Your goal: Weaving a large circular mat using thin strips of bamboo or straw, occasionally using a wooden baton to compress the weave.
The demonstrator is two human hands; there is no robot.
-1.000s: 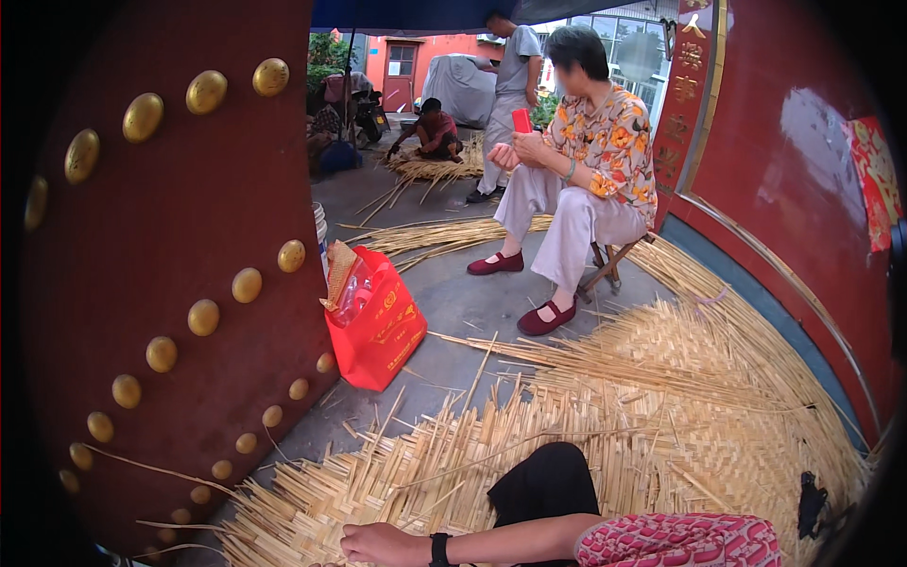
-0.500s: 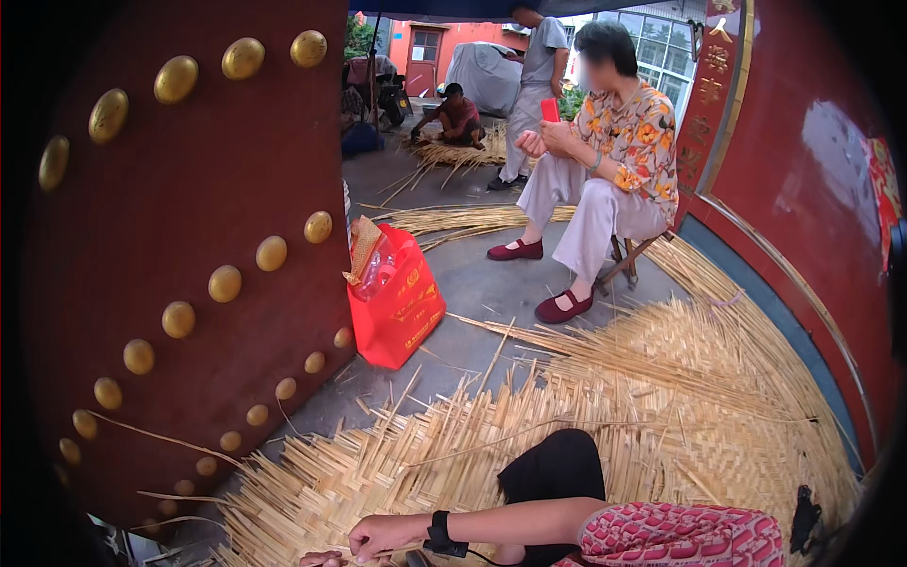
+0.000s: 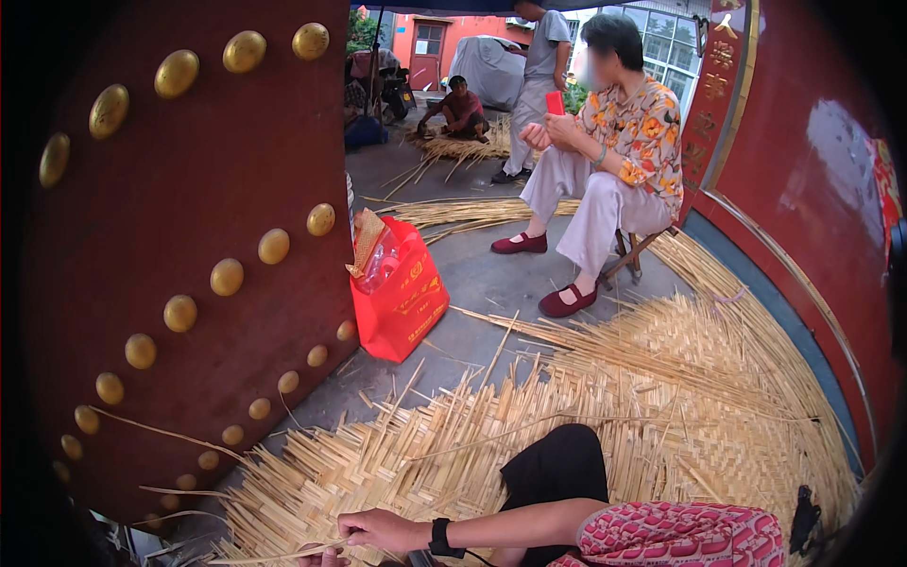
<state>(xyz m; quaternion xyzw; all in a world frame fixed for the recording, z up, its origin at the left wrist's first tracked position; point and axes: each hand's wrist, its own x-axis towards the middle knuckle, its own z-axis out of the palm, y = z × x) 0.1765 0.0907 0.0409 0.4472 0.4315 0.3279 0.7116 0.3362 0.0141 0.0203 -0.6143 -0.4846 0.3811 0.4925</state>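
My right arm, in a pink patterned sleeve with a black band at the wrist, reaches in from the lower right. My right hand (image 3: 383,530) is closed, its fingertips pinching the end of a thin pale reed strip (image 3: 269,557). Low at the bottom edge, my left hand (image 3: 326,558) shows only in part; its fingers are closed against the same strip, close to the right fingertips. Both hands are over the near edge of a large woven reed mat (image 3: 453,454), where loose strip ends stick out. My black-clad knee (image 3: 562,463) rests over the mat.
A red bag (image 3: 402,302) stands beyond the mat beside a dark red studded door (image 3: 208,151). A seated person (image 3: 624,142) holds a red object. Farther back, someone squats (image 3: 463,109) by more reeds and another stands. Long reeds (image 3: 784,331) curve along the right wall.
My right hand has shifted slightly left and up. A pale strip now shows reaching left from my hands. The squatting person in the background has lifted their head.
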